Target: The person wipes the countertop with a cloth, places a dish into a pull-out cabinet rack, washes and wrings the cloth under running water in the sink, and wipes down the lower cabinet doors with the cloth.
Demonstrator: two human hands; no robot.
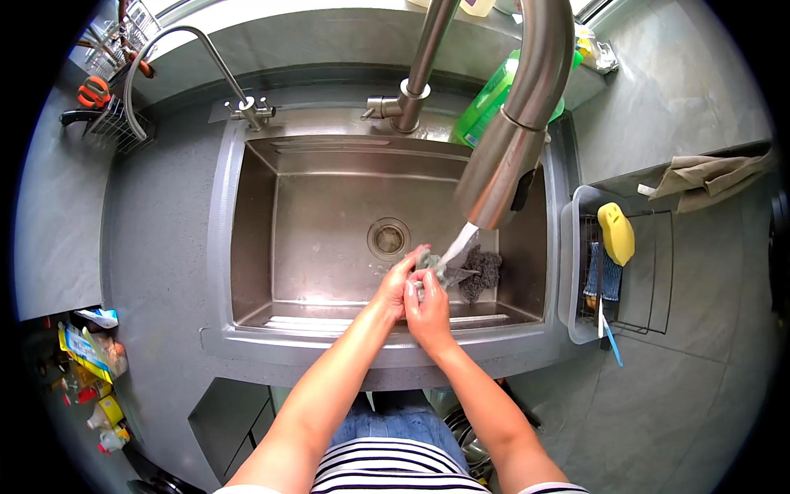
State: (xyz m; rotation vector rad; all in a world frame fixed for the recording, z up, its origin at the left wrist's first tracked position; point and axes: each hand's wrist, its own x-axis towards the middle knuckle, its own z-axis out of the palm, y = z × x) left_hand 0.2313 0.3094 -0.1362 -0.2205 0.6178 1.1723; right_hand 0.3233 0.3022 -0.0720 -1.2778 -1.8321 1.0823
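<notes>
Both hands are close together over the lower right part of the steel sink (329,222). My left hand (397,284) and my right hand (428,311) are closed on a pale green cloth (429,265) held between them. Water (462,241) runs from the large faucet head (494,185) onto the cloth. A dark grey mesh scrubber (480,273) lies in the sink just right of the hands. The drain (388,239) is up and left of them.
The thin curved faucet (216,53) stands at the back left, near orange-handled scissors (94,92). A green bottle (490,103) is behind the large faucet. Right of the sink, a rack (658,272) holds a yellow sponge (616,234) and a blue cloth (603,276).
</notes>
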